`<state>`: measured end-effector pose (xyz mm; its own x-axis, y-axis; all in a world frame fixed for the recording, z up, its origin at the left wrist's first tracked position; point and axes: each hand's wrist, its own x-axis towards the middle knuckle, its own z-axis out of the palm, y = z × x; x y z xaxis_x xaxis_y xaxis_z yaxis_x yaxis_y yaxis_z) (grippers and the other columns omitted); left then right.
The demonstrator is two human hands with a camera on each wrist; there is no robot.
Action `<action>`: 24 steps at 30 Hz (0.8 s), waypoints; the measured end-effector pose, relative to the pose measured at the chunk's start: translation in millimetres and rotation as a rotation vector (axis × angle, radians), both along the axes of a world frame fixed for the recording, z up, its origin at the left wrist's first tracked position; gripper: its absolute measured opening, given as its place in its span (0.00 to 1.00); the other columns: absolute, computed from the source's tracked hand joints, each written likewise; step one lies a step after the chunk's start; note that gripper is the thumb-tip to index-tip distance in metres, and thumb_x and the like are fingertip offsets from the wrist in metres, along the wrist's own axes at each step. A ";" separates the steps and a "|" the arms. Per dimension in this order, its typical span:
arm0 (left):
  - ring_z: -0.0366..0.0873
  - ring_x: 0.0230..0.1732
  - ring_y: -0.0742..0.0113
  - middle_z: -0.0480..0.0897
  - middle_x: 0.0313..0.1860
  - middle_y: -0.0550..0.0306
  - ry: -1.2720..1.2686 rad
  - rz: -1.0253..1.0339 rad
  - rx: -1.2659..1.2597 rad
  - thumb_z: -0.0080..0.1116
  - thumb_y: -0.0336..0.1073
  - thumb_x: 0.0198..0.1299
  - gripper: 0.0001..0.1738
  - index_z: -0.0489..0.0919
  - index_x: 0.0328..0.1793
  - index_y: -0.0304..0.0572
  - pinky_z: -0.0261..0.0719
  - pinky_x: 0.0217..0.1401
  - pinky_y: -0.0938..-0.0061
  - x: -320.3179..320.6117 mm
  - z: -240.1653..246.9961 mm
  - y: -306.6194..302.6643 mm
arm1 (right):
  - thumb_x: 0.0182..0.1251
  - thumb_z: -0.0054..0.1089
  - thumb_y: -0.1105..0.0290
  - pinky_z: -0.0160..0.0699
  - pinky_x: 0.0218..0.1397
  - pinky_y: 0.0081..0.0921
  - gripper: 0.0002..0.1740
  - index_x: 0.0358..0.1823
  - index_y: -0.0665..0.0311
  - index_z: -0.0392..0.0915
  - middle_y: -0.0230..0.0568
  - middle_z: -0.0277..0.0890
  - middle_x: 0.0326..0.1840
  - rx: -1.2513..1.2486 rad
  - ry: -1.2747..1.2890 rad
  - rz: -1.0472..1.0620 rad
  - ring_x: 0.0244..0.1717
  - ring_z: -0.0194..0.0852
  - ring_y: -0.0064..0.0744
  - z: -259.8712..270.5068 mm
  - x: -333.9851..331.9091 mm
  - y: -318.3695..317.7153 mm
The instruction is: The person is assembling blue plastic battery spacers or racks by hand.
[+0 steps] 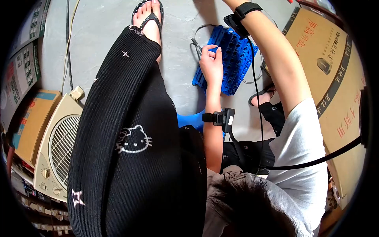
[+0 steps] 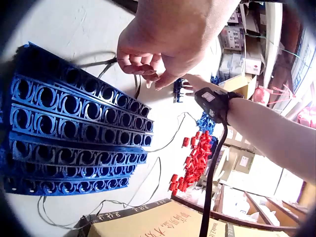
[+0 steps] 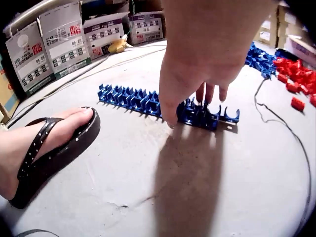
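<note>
On the grey floor, my right hand [image 3: 207, 64] reaches down over a row of blue pipe clips [image 3: 131, 98]. Its thumb lies on the near side of the row and its fingers come down on the far side, gripping across it. In the head view that hand is beyond the top edge. My left hand [image 1: 212, 65] hangs with loosely curled fingers and nothing visible in it. Below it in the head view is a pile of joined rows of blue pipe clips [image 1: 233, 59]. The left wrist view shows these rows [image 2: 74, 131] side by side, with the left hand [image 2: 158, 49] beyond them.
A heap of red plastic pieces [image 2: 195, 163] lies beside loose blue clips [image 3: 260, 60]. Large cardboard boxes [image 1: 316, 59] stand on the right, a cream heater [image 1: 59, 146] on the left. A sandalled foot [image 3: 59, 143] is near the row. Cables [image 3: 289, 133] cross the floor.
</note>
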<state>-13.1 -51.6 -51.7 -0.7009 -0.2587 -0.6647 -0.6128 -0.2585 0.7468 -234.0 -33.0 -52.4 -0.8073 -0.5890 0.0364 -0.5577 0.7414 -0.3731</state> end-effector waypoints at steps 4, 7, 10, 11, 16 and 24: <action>0.60 0.16 0.83 0.68 0.14 0.69 0.015 0.010 -0.017 0.59 0.32 0.54 0.07 0.76 0.37 0.38 0.58 0.19 0.84 1.6 -5.4 -4.0 | 0.43 0.63 0.63 0.70 0.47 0.36 0.27 0.43 0.74 0.69 0.56 0.71 0.37 0.051 -0.030 0.215 0.43 0.69 0.49 9.9 34.2 -20.1; 0.60 0.16 0.84 0.68 0.14 0.69 0.038 0.018 -0.030 0.59 0.31 0.54 0.07 0.76 0.37 0.38 0.57 0.18 0.84 2.0 -6.8 -4.0 | 0.42 0.64 0.60 0.71 0.45 0.36 0.28 0.42 0.74 0.70 0.56 0.72 0.36 0.081 -0.060 0.280 0.42 0.70 0.48 15.1 44.1 -23.1; 0.60 0.17 0.84 0.68 0.14 0.69 0.020 0.042 0.061 0.58 0.31 0.55 0.06 0.76 0.37 0.38 0.57 0.19 0.84 3.0 -6.1 -3.2 | 0.42 0.65 0.58 0.72 0.43 0.36 0.29 0.41 0.74 0.70 0.56 0.73 0.35 0.107 -0.110 0.290 0.40 0.71 0.47 16.2 45.3 -21.7; 0.60 0.17 0.84 0.68 0.14 0.69 0.022 0.042 0.063 0.58 0.31 0.55 0.06 0.76 0.37 0.38 0.57 0.19 0.84 3.3 -6.5 -3.5 | 0.42 0.65 0.57 0.73 0.43 0.35 0.30 0.41 0.74 0.71 0.56 0.73 0.34 0.115 -0.131 0.283 0.39 0.72 0.47 15.2 43.8 -20.2; 0.59 0.17 0.84 0.68 0.15 0.69 0.043 0.043 0.010 0.58 0.32 0.55 0.07 0.76 0.37 0.37 0.56 0.19 0.84 5.1 -4.3 -2.6 | 0.41 0.67 0.52 0.74 0.40 0.35 0.32 0.39 0.74 0.72 0.56 0.74 0.32 0.205 -0.318 0.075 0.36 0.73 0.46 -5.0 18.3 9.6; 0.62 0.14 0.78 0.69 0.12 0.63 0.057 0.009 0.080 0.57 0.32 0.55 0.06 0.75 0.36 0.38 0.60 0.19 0.78 0.7 8.2 13.3 | 0.44 0.64 0.56 0.74 0.38 0.37 0.25 0.38 0.68 0.74 0.52 0.76 0.28 0.200 -0.448 -0.040 0.33 0.75 0.48 -23.6 16.5 46.3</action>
